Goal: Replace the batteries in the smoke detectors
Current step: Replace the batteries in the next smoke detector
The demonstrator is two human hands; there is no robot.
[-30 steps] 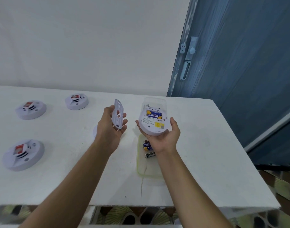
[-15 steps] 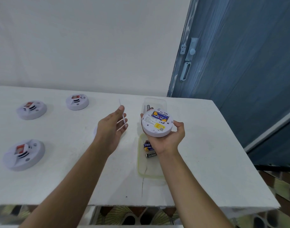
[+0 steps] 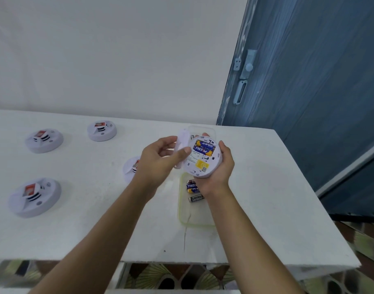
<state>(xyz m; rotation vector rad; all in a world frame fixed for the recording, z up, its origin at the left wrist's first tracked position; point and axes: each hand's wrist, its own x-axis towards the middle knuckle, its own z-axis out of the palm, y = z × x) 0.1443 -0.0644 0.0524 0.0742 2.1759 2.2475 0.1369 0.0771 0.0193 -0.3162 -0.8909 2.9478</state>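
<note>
Near the table's point(image 3: 266, 198) middle, the left hand point(image 3: 160, 160) hides most of one smoke detector point(image 3: 129, 169). The right hand point(image 3: 222, 168) and its held detector point(image 3: 203, 164) cover most of a clear box point(image 3: 211, 131) by the far edge and part of the batteries point(image 3: 192, 185) in the tray point(image 3: 194, 217). The white piece point(image 3: 181, 141) pinched by the left hand is blurred, perhaps a cover.

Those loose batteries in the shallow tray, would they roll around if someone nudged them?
Probably yes: the batteries are smooth cylinders lying on their sides, so a nudge should roll them. The tray has a raised rim, which would likely stop them. Being rigid, they should pinch up easily.
</note>
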